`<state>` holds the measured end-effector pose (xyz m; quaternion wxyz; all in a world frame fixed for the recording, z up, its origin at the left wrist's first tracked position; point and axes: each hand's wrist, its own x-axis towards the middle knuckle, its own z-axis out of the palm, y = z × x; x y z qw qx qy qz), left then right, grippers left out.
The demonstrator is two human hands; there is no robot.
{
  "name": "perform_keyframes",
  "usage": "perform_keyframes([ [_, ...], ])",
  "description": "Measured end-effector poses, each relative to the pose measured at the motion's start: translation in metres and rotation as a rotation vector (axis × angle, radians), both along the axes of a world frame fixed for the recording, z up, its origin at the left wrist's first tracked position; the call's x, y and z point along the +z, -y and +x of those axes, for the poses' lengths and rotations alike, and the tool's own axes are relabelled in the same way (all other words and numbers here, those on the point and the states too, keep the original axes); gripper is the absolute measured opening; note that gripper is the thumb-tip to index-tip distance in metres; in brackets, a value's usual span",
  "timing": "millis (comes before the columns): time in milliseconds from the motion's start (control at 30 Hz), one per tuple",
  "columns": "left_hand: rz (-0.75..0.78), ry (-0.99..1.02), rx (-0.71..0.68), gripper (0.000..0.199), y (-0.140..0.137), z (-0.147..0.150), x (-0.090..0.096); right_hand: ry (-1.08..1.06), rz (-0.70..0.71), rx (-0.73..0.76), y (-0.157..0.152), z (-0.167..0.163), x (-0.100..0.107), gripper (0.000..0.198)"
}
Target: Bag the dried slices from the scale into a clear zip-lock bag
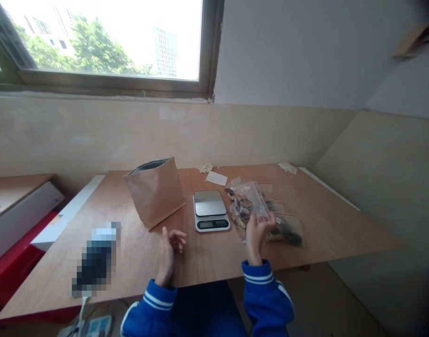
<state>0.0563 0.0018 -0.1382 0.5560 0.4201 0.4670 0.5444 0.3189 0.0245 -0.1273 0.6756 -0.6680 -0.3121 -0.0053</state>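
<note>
My left hand (169, 250) rests at the table's front edge, fingers loosely bent and apart, holding nothing. Just behind it stands a brown kraft paper bag (156, 194), upright with its top open and a dark lining showing. A white kitchen scale (210, 210) with a bare steel plate lies between my hands. To its right, my right hand (258, 231) pinches the edge of a clear zip bag (255, 196) with a red seal line. Under and around it lie several more zip bags with dried brown pieces (239, 208) and dark contents (288, 236).
A white card (216, 178) lies behind the scale, near crumpled whitish scraps (205, 168). More scraps (287, 167) lie at the back right. On the left is a pixelated dark object (95, 262) with a white cable (82, 311). A wall and window close off the back.
</note>
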Motion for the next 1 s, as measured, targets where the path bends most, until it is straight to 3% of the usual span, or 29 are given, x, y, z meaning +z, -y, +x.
perform_keyframes([
  [167,0.029,-0.03,0.002,0.069,0.002,0.0,0.0,0.199,-0.057,-0.065,0.038,-0.045,-0.019,0.068],
  [233,0.041,-0.067,0.073,0.065,0.005,0.0,0.0,0.253,-0.06,-0.064,0.043,-0.051,-0.023,0.064],
  [433,0.216,-0.409,0.608,0.035,-0.001,-0.003,0.007,0.319,-0.125,0.036,0.046,-0.04,-0.036,0.039],
  [500,0.328,-0.515,0.803,0.053,-0.014,-0.012,0.011,0.319,-0.136,0.069,0.045,-0.038,-0.039,0.033],
  [600,0.365,-0.731,0.932,0.085,-0.039,-0.033,0.012,0.329,-0.148,0.092,0.043,-0.037,-0.041,0.033],
  [733,0.171,-0.874,0.794,0.106,-0.067,-0.053,0.004,0.348,-0.14,0.093,0.041,-0.036,-0.043,0.033],
  [867,0.098,-0.921,0.583,0.082,-0.079,-0.052,-0.007,0.357,-0.113,0.095,0.04,-0.034,-0.045,0.033],
  [1000,0.114,-0.968,0.492,0.062,-0.081,-0.048,-0.016,0.351,-0.11,0.113,0.04,-0.032,-0.047,0.033],
])
